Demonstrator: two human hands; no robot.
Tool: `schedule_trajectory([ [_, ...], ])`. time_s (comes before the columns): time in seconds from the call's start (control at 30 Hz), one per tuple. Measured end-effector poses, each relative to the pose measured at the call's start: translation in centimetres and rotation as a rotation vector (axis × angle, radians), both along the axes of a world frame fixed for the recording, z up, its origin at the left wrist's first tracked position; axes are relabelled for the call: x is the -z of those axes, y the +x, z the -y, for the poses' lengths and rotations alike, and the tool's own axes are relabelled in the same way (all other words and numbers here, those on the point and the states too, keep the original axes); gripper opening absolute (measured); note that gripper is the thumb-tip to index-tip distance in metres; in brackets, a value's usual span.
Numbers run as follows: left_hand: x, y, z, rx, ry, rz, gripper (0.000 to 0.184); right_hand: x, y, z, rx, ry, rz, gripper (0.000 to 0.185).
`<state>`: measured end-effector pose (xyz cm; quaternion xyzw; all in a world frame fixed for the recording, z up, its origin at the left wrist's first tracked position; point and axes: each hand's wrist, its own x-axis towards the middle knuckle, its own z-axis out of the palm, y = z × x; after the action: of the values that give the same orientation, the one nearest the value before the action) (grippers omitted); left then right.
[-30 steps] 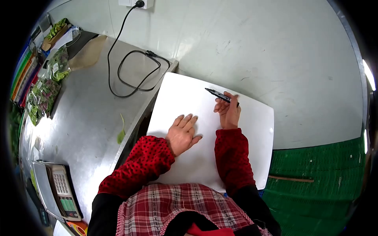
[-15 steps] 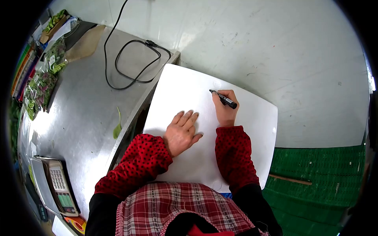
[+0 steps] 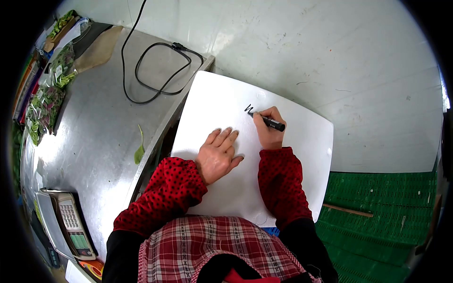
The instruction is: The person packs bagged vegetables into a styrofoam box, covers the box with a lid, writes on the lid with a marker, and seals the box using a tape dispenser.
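A white foam-like lid or board (image 3: 226,94) with rounded corners lies in front of me. My right hand (image 3: 270,129) grips a black marker pen (image 3: 274,124), its tip at the white surface towards the far edge. Beside the tip is a short black zigzag mark (image 3: 248,108). My left hand (image 3: 217,155) lies flat on the board, left of the pen, with its fingers stretched out and holding nothing. Red sleeve covers with black dots reach both wrists.
On the left, a metal table (image 3: 101,113) bears a black cable (image 3: 163,89), a loose green leaf (image 3: 139,153), bagged leafy greens (image 3: 47,104) and a scale (image 3: 71,221). A pale wall (image 3: 302,42) stands behind the board. Green slatted flooring (image 3: 373,207) with a stick (image 3: 348,210) is at right.
A black zigzag stroke now shows on the white board, where the surface was blank before. The pen tip has moved slightly down; my left hand stays in its place on the board.
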<state>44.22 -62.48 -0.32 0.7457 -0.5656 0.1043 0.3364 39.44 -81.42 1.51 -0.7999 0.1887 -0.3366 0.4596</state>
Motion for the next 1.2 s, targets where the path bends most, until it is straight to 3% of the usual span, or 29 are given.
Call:
schedule_trajectory([
  [0.33,-0.1,0.0,-0.2,0.003,0.009,-0.003,0.033,0.1,-1.2,0.2,-0.097,0.127,0.013,0.019],
  [0.47,0.0,0.0,0.1,-0.005,0.012,0.014,0.033,-0.7,0.2,1.0,0.084,0.149,0.043,0.018],
  [0.8,-0.1,0.0,0.1,-0.015,0.005,0.012,0.032,-0.1,-1.1,0.9,0.038,0.036,-0.02,0.022],
  [0.93,0.0,-0.1,0.1,-0.009,-0.002,0.008,0.031,-0.4,-2.4,0.5,-0.038,0.146,-0.018,0.021],
  [1.07,-0.1,0.1,0.3,-0.008,-0.005,0.016,0.03,-0.3,-2.5,3.3,0.108,0.181,0.104,0.019],
  [1.2,-0.3,-0.1,0.3,-0.012,0.017,0.022,0.03,-0.2,-1.7,4.4,0.1,0.08,0.023,0.02],
])
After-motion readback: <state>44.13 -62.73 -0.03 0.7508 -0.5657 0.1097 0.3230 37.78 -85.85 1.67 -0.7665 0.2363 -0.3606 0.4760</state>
